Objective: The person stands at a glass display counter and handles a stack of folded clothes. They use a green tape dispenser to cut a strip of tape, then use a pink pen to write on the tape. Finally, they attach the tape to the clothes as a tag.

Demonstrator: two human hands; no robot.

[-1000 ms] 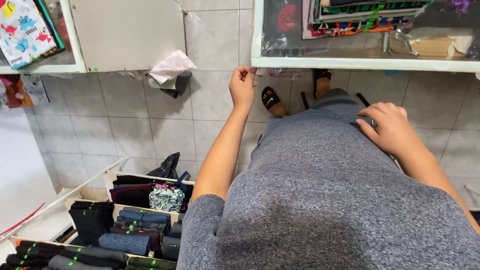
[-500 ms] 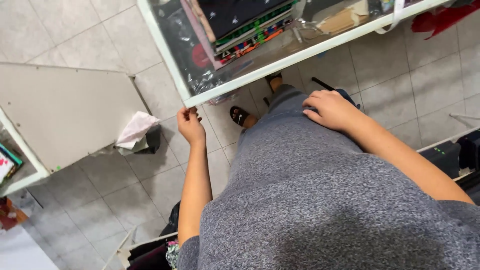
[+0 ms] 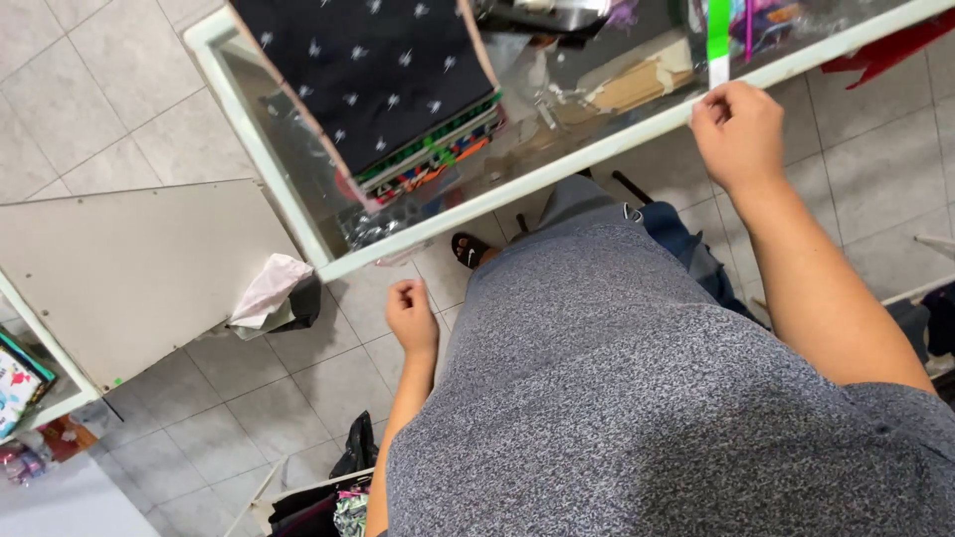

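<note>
Beside glass counter [image 3: 517,189]: right hand [image 3: 741,134], pink cloth [image 3: 267,288].

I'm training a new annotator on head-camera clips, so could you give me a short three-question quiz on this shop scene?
1. True or false: the right hand is at the white front edge of the glass display counter.
2. Which hand hangs empty beside the grey speckled shirt? A) left hand B) right hand
3. Fill in: the folded dark fabric with small white marks lies on a stack inside the glass counter, and the crumpled pink cloth lies by the ____ board.

Key: 1 true; 2 A; 3 grey.
</note>
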